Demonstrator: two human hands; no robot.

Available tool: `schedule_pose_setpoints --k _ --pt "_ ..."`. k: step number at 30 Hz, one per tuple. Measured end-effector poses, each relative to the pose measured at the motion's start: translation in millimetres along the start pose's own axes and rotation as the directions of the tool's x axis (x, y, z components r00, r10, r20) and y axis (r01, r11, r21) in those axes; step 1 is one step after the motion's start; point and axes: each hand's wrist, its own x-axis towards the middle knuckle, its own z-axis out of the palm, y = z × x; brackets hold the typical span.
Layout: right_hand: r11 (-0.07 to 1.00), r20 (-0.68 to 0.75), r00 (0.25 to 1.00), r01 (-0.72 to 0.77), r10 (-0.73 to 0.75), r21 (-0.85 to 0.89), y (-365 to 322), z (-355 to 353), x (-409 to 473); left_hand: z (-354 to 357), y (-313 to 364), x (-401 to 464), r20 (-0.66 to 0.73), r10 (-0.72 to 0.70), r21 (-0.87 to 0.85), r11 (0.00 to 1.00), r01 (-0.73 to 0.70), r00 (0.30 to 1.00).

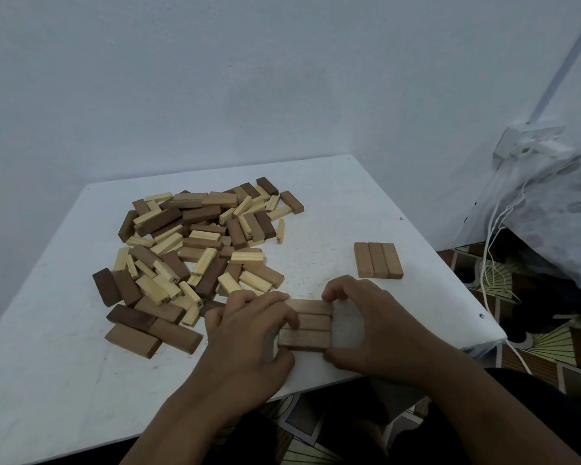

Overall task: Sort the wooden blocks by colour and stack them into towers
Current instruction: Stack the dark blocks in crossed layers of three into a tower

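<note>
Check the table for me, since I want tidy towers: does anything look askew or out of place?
Nothing is damaged. The big pile is still a jumble of mixed colours. The finished row of three lies neat. Both the left hand and right hand grip the second row, squaring it.

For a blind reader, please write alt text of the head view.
Both hands, left hand and right hand, grip a flat row of three brown blocks near the white table's front edge. Another row of three lies behind to the right; a mixed pile lies to the left.
</note>
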Motion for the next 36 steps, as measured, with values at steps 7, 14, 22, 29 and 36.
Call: schedule_pose_setpoints --k 7,14,22,29,36 --pt "1.0 -0.003 1.0 -0.013 0.013 -0.006 1.6 2.7 1.2 -4.5 0.8 0.4 -0.021 -0.011 -0.046 0.999 0.01 1.0" --pt "0.999 -0.005 0.999 -0.033 0.033 0.016 0.5 3.1 -0.9 -4.0 -0.5 0.0 -0.013 -0.032 -0.056 0.998 0.031 0.999" --pt "0.999 0.003 0.999 -0.041 0.041 0.011 -1.4 2.5 0.3 -6.8 2.5 -0.2 0.015 -0.046 -0.064 0.997 0.047 0.999" --pt "0.999 0.001 0.999 -0.049 0.049 0.004 -3.1 -0.1 -2.4 -8.1 2.2 -0.5 -0.006 -0.037 -0.076 0.996 0.037 0.999" --pt "0.989 -0.084 0.995 -0.04 0.052 0.142 -0.6 -18.8 -4.8 -12.2 14.1 10.7 -0.052 -0.095 -0.282 0.956 0.077 0.994"
